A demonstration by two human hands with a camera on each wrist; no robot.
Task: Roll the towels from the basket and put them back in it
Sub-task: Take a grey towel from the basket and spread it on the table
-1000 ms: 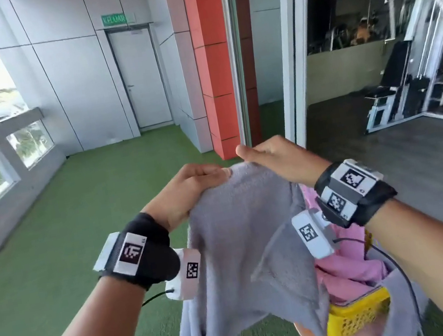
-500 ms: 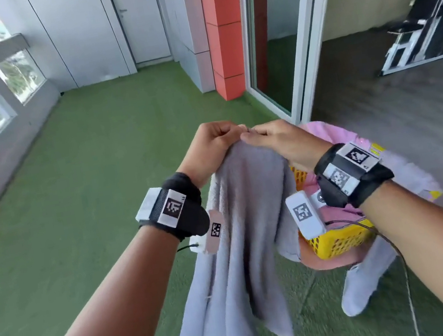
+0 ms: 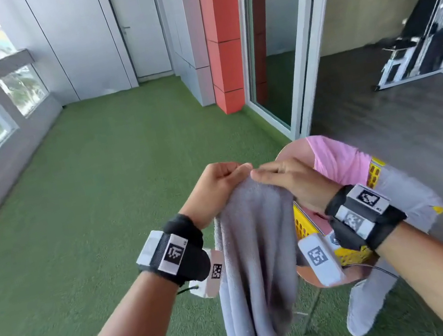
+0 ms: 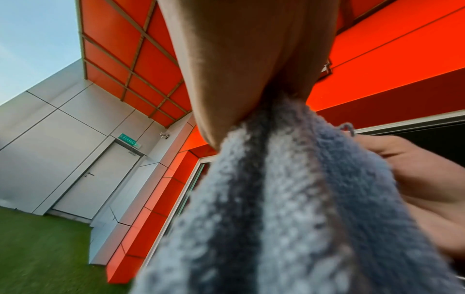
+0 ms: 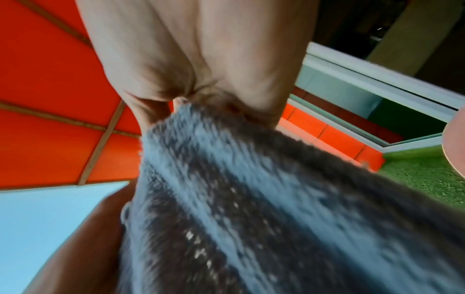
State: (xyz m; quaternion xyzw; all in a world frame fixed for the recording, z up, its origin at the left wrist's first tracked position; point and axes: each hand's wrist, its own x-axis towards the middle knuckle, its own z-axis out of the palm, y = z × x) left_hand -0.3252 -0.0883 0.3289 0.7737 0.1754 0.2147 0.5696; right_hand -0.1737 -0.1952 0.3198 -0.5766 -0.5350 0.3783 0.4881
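Over green turf, gray towel (image 3: 254,253) hanging bunched, both hands (image 3: 255,184) pinching top edge.

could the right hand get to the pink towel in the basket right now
Probably not at once: the right hand pinches the grey towel's top edge together with the left hand. The pink towel lies uncovered just beside it in the yellow basket.

Head cam: looks fwd/down over both forearms. Wrist cams: very close under each palm, facing up. All 3 share grey towel (image 3: 256,265); red wall (image 4: 141,224) too.
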